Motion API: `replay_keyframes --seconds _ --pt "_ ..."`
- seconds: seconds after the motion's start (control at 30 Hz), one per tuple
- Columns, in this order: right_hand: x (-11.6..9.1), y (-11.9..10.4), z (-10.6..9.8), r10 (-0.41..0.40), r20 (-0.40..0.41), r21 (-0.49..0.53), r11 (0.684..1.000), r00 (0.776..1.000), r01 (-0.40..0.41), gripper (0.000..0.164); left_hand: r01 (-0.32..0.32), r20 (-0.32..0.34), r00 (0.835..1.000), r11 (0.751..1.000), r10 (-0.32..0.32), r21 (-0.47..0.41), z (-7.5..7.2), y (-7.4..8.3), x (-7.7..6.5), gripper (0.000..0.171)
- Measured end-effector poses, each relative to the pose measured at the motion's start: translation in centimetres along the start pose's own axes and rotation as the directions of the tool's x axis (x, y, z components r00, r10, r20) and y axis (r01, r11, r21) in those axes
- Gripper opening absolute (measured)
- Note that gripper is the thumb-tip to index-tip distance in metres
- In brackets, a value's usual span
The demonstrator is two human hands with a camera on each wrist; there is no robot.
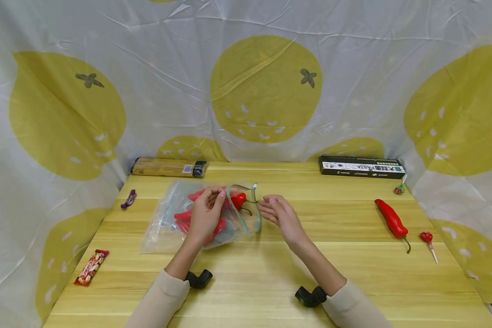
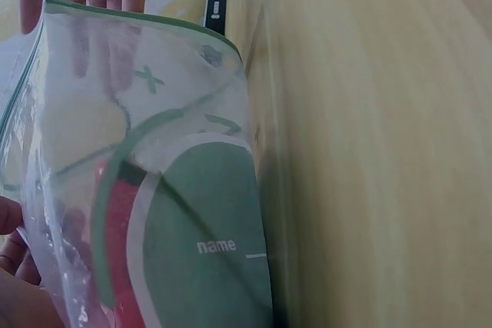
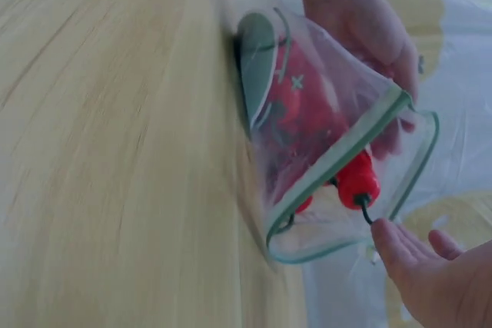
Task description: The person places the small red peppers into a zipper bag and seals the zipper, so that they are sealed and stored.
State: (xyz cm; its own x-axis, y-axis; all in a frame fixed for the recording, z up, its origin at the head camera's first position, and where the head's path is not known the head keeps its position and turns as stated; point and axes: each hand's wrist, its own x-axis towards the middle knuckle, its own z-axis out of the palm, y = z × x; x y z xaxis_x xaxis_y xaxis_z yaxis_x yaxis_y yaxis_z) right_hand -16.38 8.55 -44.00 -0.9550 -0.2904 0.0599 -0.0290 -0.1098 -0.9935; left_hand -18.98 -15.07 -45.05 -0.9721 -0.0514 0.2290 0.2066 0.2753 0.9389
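A clear zip bag (image 1: 157, 234) with a green-edged mouth lies on its side, several red chili peppers (image 1: 183, 216) inside it. My left hand (image 1: 207, 214) holds the bag's upper side near the mouth, thumb on one face and fingers partly hidden behind the film. One chili pepper (image 3: 358, 182) sits just inside the held-open mouth, its green stem pointing out. My right hand (image 1: 283, 223) is at the mouth with fingers straight, fingertips at that stem in the right wrist view; its palm is bare. The left wrist view shows the bag's green name label (image 2: 207, 228).
Another red chili pepper (image 1: 391, 218) lies at the right, beside a red lollipop (image 1: 427, 238). A green-wrapped lollipop (image 1: 399, 189) is near the black pasta box (image 1: 361, 167). At the left are a noodle pack (image 1: 164, 166), a purple candy (image 1: 129, 199) and a red snack bar (image 1: 91, 268).
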Motion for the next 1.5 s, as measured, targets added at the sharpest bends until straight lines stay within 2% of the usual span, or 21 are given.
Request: replay_keyframes --seconds 0.1,0.27,0.33,0.5,0.67,0.77,0.87,0.97,1.03,1.2,1.3,1.37,1.5 --pt "0.8 0.3 0.8 -0.021 0.034 0.050 0.999 0.999 0.020 0.059 0.012 0.006 1.000 1.000 -0.012 -0.008 0.0 0.5 0.0 0.029" --pt "2.3 0.9 2.3 -0.036 0.090 0.117 0.993 0.995 0.025 0.061 0.000 0.013 1.000 1.000 0.000 -0.028 -0.1 2.8 -0.7 0.025" --pt "2.7 1.0 2.8 -0.037 0.112 0.126 0.992 0.993 0.023 0.060 -0.008 0.011 1.000 1.000 0.008 -0.030 -0.2 3.6 -0.9 0.023" --pt "2.7 1.2 2.9 -0.045 0.130 0.083 0.996 0.990 0.035 0.061 -0.016 0.009 1.000 0.999 0.016 -0.045 -0.3 3.8 -1.0 0.023" --pt "1.3 0.8 -0.1 -0.071 0.046 -0.010 0.997 0.996 0.071 0.051 0.003 0.022 1.000 0.997 -0.001 -0.074 -0.3 3.5 -1.0 0.023" --pt "-0.1 0.4 -3.0 -0.086 -0.024 -0.084 0.993 0.996 0.083 0.044 0.017 0.027 1.000 0.997 -0.015 -0.071 -0.2 3.4 -0.9 0.023" --pt "-1.7 0.0 -6.4 -0.105 -0.089 -0.208 0.974 0.990 0.085 0.039 0.025 0.030 0.999 0.997 -0.022 -0.079 -0.2 3.3 -0.9 0.023" --pt "-3.4 -0.4 -10.0 -0.115 -0.148 -0.348 0.936 0.982 0.057 0.038 0.032 0.030 0.999 0.996 -0.029 -0.089 -0.1 3.2 -0.9 0.023" --pt "-4.5 -0.8 -12.5 -0.110 -0.187 -0.442 0.897 0.976 0.016 0.040 0.039 0.025 0.999 0.995 -0.036 -0.095 -0.2 3.2 -1.0 0.023" --pt "-7.3 -1.9 -18.3 -0.098 -0.276 -0.640 0.761 0.956 -0.106 0.047 0.036 0.026 0.999 0.994 -0.034 -0.107 -0.1 2.2 -0.7 0.027" --pt "-9.0 -2.2 -21.3 -0.087 -0.326 -0.697 0.695 0.941 -0.178 0.052 0.020 0.023 1.000 0.993 -0.018 -0.119 0.1 1.0 -0.3 0.030" --pt "-9.9 -2.1 -23.0 -0.088 -0.359 -0.717 0.664 0.929 -0.214 0.054 0.012 0.017 1.000 0.993 -0.010 -0.120 0.3 0.2 -0.1 0.033" --pt "-11.3 -2.0 -25.4 -0.059 -0.419 -0.732 0.613 0.906 -0.298 0.060 0.009 0.016 1.000 0.994 -0.007 -0.107 0.3 -0.1 -0.1 0.034"
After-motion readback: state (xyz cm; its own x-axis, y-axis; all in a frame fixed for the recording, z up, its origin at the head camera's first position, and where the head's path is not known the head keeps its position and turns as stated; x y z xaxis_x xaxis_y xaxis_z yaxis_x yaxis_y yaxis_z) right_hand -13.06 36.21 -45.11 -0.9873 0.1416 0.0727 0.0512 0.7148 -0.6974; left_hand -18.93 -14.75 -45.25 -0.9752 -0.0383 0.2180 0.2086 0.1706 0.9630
